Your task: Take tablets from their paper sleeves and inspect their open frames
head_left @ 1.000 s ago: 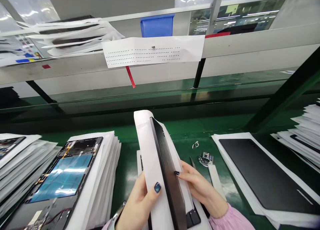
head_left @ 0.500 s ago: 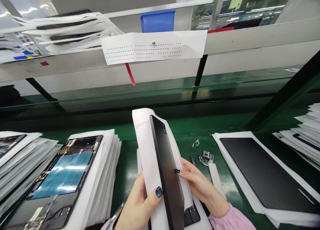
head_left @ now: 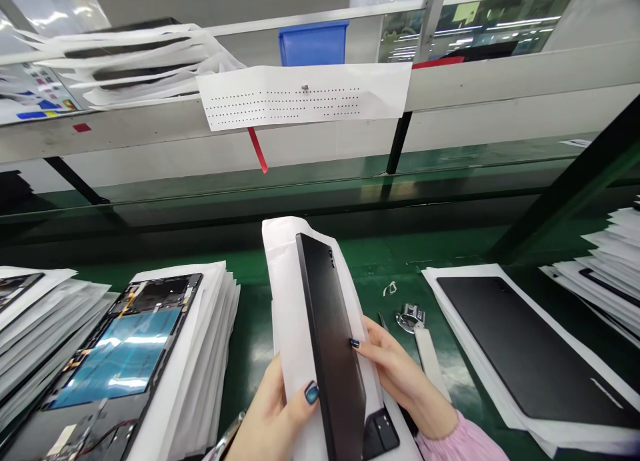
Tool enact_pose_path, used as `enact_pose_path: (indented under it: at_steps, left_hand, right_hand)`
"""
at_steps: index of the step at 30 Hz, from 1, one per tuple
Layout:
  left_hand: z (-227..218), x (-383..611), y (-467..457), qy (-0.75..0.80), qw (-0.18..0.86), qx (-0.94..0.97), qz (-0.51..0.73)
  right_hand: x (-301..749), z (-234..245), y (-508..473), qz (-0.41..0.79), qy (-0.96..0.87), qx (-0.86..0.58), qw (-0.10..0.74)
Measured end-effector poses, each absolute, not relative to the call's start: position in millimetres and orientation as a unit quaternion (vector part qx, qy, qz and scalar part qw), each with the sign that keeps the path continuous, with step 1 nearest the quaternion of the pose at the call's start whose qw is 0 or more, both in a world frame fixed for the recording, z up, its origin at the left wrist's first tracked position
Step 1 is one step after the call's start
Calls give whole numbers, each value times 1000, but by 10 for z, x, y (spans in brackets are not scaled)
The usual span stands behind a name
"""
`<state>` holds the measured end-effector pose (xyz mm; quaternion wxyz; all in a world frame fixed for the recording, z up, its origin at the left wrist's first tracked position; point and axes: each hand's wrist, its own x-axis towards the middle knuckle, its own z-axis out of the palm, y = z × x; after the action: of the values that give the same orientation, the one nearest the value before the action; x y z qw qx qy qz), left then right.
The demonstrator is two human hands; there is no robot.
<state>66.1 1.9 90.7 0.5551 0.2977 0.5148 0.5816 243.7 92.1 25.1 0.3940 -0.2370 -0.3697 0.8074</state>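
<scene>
My hands hold a black slate tablet [head_left: 330, 327] upright, its back facing me and small camera openings near its far end. A white protective sheet [head_left: 287, 294] lies behind it and sticks out on the left. My left hand [head_left: 275, 414] grips the near left side, with the thumb on the tablet's edge. My right hand [head_left: 400, 387] presses on the right side, with the thumb tip against the edge. A dark rectangular piece [head_left: 381, 434] shows at the lower end, but I cannot tell what it is.
To the left, an opened tablet with exposed internals [head_left: 120, 357] tops a stack of white sheets. To the right, a black tablet [head_left: 525, 341] lies on a white sheet. A metal tool with a white handle [head_left: 417, 331] lies on the green bench [head_left: 255, 341].
The tablet has turned, so more of its black back faces me and less of its side edge shows. My hands have rotated with it, and the view has shifted slightly.
</scene>
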Motion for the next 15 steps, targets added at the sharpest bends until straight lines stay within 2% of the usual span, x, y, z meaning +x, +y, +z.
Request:
enact_pose_path:
  at_steps: [4,6,10,15]
  left_hand:
    - [900,573,-12,539,572,278,552]
    - [852,539,16,536,547,307,565]
    - [709,477,163,582,464,329,581]
    - [589,400,341,543,447,325,632]
  right_hand:
    - [2451,210,927,750,-388,-285,455]
    - [2463,134,936,693,-406,-320,502]
    - [2493,-103,946,537,-467,-392,582]
    - [2550,-441,930,310,-587,-428,614]
